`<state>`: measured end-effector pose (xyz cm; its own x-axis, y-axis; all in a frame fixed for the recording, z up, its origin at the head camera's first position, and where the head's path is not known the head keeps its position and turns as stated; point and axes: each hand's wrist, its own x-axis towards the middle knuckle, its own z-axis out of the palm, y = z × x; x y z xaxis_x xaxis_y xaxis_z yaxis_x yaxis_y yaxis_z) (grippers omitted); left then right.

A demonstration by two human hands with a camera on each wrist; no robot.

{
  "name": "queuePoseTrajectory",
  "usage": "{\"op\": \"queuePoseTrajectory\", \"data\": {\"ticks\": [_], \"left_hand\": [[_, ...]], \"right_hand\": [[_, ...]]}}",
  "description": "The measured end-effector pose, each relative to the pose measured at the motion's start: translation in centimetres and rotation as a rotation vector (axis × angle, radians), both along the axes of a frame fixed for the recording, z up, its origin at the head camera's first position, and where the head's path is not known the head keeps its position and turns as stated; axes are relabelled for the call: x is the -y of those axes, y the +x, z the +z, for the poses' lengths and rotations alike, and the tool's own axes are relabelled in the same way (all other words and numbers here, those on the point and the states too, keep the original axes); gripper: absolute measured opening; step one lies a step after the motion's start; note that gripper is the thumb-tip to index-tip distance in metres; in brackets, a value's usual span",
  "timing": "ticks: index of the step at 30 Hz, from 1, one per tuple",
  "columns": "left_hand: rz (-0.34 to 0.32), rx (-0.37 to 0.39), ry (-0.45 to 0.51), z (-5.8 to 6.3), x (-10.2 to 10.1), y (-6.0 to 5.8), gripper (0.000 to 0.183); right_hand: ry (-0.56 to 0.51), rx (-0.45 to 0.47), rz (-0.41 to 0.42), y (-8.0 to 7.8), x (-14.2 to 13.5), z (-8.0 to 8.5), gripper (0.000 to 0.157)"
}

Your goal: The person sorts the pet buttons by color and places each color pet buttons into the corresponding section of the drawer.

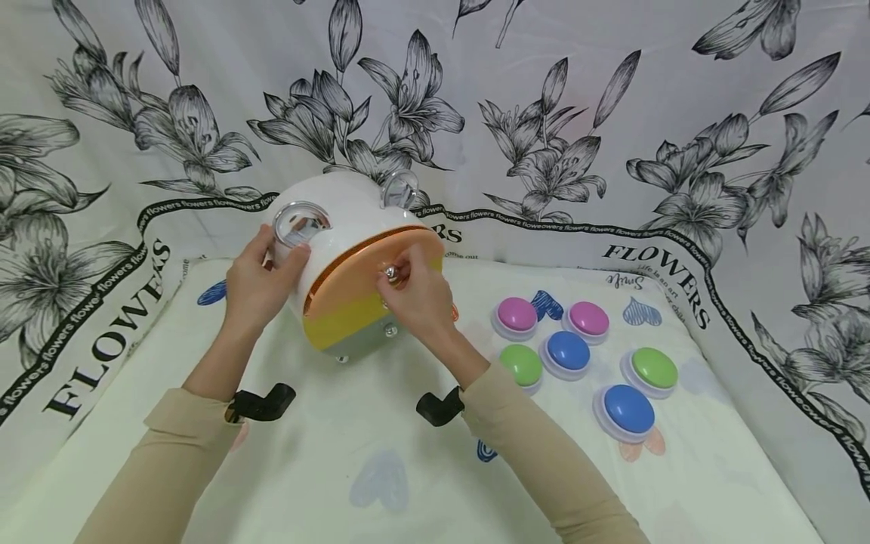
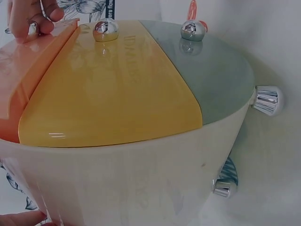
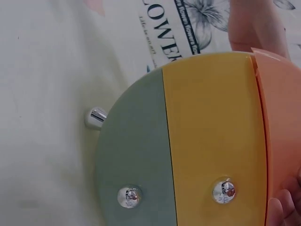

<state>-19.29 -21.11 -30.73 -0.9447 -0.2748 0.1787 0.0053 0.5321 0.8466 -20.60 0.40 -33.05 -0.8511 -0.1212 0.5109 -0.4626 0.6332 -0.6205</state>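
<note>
A white rounded box (image 1: 340, 200) stands tilted on the table, its front made of an orange drawer (image 1: 360, 264), a yellow panel (image 1: 347, 317) and a green panel (image 1: 367, 341), with silver knobs. My right hand (image 1: 421, 295) pinches the knob (image 1: 390, 273) of the orange drawer. That drawer stands slightly proud of the yellow panel, as both wrist views show. My left hand (image 1: 261, 279) holds the box's left side, thumb and fingers beside a chrome-rimmed round piece (image 1: 301, 224). A second clear round piece (image 1: 400, 189) sits on the far side.
To the right lie several push buttons, among them a pink button (image 1: 517, 313), a green button (image 1: 522, 364) and a blue button (image 1: 628, 409). A flower-printed cloth (image 1: 530, 136) hangs behind. Silver feet (image 2: 268, 100) stick out from the box's underside.
</note>
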Motion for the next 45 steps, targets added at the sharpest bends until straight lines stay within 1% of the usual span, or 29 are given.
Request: {"op": "queuePoseTrajectory", "data": {"ticks": [7,13,20,29,36,45], "left_hand": [[0.001,-0.008,0.012,0.1,0.0,0.1,0.073],[-0.021,0.01,0.026,0.3,0.1,0.2,0.074],[-0.025,0.026,0.032,0.5,0.0,0.5,0.077],[-0.039,0.0,0.038,0.3,0.0,0.2,0.076],[-0.039,-0.027,0.032,0.3,0.1,0.1,0.074],[-0.042,-0.034,0.024,0.2,0.2,0.3,0.075]], "right_hand": [[-0.001,0.022,-0.003,0.7,-0.6,-0.2,0.022],[-0.028,0.0,-0.005,1.4,-1.0,-0.4,0.022],[-0.052,-0.013,-0.012,2.1,-1.7,-0.6,0.022],[-0.1,-0.027,-0.02,2.7,-2.5,-0.9,0.021],[-0.096,-0.039,-0.018,3.5,-3.1,-1.1,0.021],[-0.116,-0.068,0.014,4.3,-3.8,-1.4,0.024]]}}
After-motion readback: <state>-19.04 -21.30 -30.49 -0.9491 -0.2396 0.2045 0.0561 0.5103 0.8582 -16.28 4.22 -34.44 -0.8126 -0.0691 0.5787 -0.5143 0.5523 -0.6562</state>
